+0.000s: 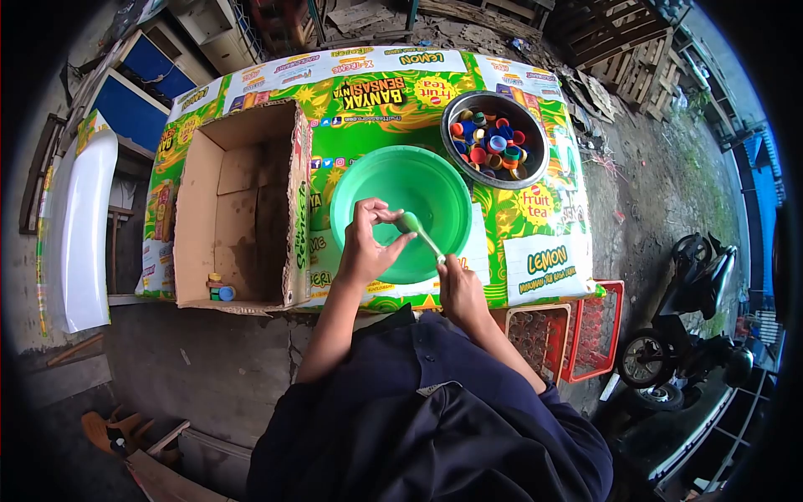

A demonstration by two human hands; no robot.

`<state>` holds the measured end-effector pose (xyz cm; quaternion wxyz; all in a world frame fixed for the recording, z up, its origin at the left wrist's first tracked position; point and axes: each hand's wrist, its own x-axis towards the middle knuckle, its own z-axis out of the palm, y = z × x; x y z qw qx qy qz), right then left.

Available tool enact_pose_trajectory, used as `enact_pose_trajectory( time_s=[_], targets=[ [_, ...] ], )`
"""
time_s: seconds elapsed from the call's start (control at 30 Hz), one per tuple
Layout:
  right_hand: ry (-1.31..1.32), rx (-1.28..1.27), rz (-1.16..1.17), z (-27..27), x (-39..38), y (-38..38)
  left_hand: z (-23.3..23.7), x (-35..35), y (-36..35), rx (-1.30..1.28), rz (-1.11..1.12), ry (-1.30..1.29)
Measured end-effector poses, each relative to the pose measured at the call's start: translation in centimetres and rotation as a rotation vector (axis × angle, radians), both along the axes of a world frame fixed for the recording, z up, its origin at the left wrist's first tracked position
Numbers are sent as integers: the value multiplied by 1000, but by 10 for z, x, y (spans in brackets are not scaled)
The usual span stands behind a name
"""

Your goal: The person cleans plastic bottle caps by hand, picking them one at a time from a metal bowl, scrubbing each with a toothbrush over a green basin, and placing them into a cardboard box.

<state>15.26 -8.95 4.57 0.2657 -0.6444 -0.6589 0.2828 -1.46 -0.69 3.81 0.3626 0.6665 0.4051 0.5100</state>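
Over the green plastic basin [340,180], my left hand [368,247] curls its thumb and fingers around a small, pale green roundish thing [408,222], too small to name surely. My right hand [462,293] is closed on the end of a slim pale tool with a long thin handle [431,245]; its far end meets the thing at my left fingertips. Beyond the basin on the right stands a metal bowl [539,163] holding many bottle caps [497,144] in red, blue, yellow and white. The basin's visible inside is smooth green.
Left of the basin lies a cardboard box [196,201], with several caps [219,289] in its near corner. A printed Fruit Tea sheet [544,201] covers the table. Red and tan crates [595,335] stand by the near right edge; a motorcycle [677,335] is farther right.
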Motion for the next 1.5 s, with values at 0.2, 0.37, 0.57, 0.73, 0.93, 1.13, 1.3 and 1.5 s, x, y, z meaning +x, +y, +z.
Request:
enact_pose_trajectory(
  time_s=[0.2, 0.37, 0.57, 0.73, 0.93, 1.13, 1.3, 1.5],
  targets=[
    [85, 9, -10, -4, -3, -15, -4, -1, 2, 18, 17, 9],
    [46, -27, -78, -8, 13, -5, -7, -2, 7, 63, -21, 31],
    [84, -40, -83, -9, 11, -5, -13, 6, 8, -200, -149, -343],
    [131, -35, -109, -10, 18, -4, -7, -1, 10, -140, -19, 15],
    [-66, 29, 9, -2, 16, -1, 1, 0, 9, -75, -1, 117],
    [-146, 46, -72, -3, 22, 17, -5, 0, 14, -80, -30, 96],
    [-101, 22, -17, -2, 22, 17, -5, 3, 16, -80, -7, 97],
    [-118, 81, 44, -5, 15, 13, -4, -1, 20, -80, -49, 85]
  ],
)
